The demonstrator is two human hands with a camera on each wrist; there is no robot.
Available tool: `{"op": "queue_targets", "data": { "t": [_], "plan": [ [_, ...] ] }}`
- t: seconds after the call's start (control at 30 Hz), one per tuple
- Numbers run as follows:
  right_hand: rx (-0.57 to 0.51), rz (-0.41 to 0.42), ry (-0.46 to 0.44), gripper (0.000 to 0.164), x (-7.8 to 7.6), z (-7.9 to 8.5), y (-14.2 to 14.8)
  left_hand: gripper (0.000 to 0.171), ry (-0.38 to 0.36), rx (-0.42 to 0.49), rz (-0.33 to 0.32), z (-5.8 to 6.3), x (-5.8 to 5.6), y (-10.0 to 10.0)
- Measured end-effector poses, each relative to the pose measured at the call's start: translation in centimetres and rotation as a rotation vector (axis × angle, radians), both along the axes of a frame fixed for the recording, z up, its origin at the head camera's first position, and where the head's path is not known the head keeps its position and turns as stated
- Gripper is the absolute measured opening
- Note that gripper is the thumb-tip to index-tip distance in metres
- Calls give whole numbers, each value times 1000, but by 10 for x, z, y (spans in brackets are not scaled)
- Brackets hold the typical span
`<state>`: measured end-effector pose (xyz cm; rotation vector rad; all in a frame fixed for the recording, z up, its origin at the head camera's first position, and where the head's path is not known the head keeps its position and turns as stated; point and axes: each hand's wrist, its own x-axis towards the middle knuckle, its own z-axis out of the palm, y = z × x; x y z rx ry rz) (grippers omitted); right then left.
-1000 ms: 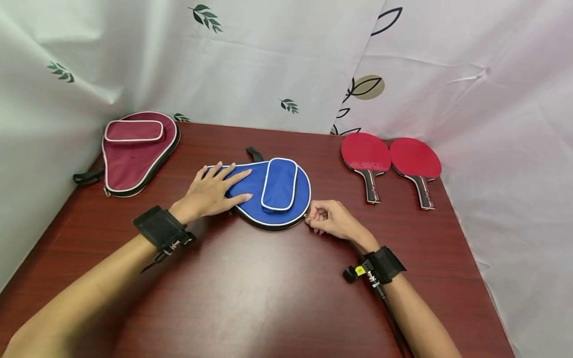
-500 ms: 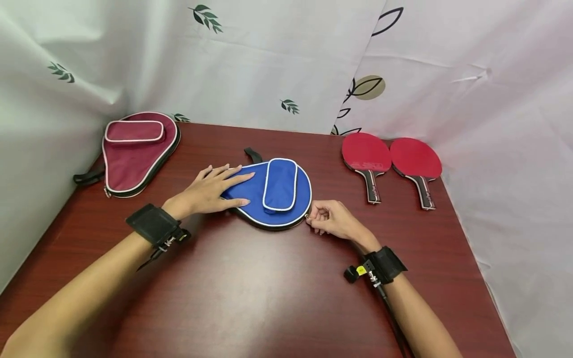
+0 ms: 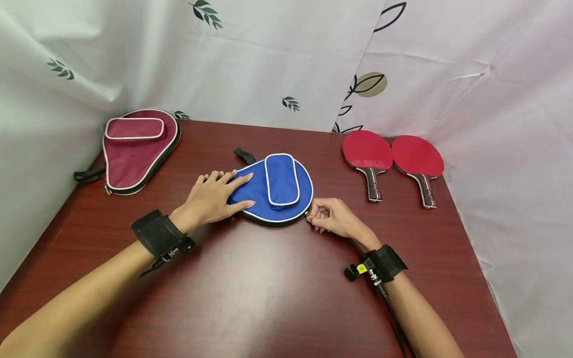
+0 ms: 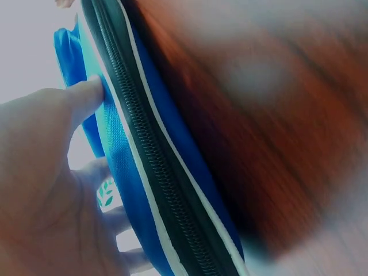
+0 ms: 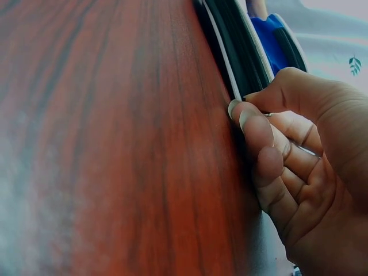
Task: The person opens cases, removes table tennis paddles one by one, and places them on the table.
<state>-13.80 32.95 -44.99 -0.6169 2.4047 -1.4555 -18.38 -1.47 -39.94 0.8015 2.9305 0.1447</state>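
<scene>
A blue paddle case (image 3: 261, 185) with white piping and a front pocket (image 3: 282, 180) lies on the table in the head view. My left hand (image 3: 212, 199) rests on its narrow end, fingers spread and fairly straight. At the lower right of the round end, my right hand (image 3: 333, 217) pinches the zipper pull (image 3: 307, 214) between thumb and curled fingers. In the left wrist view, the zipper teeth (image 4: 146, 135) along the near edge are meshed, and the thumb (image 4: 86, 100) presses the fabric. The right wrist view shows the pinching fingers (image 5: 259, 126) at the case's dark zipper band (image 5: 241, 49); they hide most of the pull.
A maroon paddle case (image 3: 141, 154) with a black strap lies at the back left. Two red table tennis paddles (image 3: 367, 149) sit side by side at the back right, handles toward me. A white patterned curtain (image 3: 250, 64) borders the dark red-brown table (image 3: 250, 298).
The blue case has turned slightly, its pocket top and black strap shifting left. My left hand has shifted a little on the narrow end. The right hand keeps its pinch at nearly the same place.
</scene>
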Motion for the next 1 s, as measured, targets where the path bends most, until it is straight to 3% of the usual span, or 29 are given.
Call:
{"op": "queue_targets", "data": {
  "t": [0.43, 0.77, 0.9, 1.0],
  "plan": [
    [-8, 9, 24, 17, 1, 4, 4, 84, 53, -108, 28, -2, 10, 17],
    [-16, 7, 28, 17, 2, 5, 6, 84, 105, -84, 16, -6, 15, 23],
    [-18, 12, 31, 16, 1, 4, 4, 82, 44, -87, -8, 6, 9, 20],
    [-20, 18, 29, 15, 1, 1, 2, 77, 18, -79, -98, 24, -2, 18]
  ]
}}
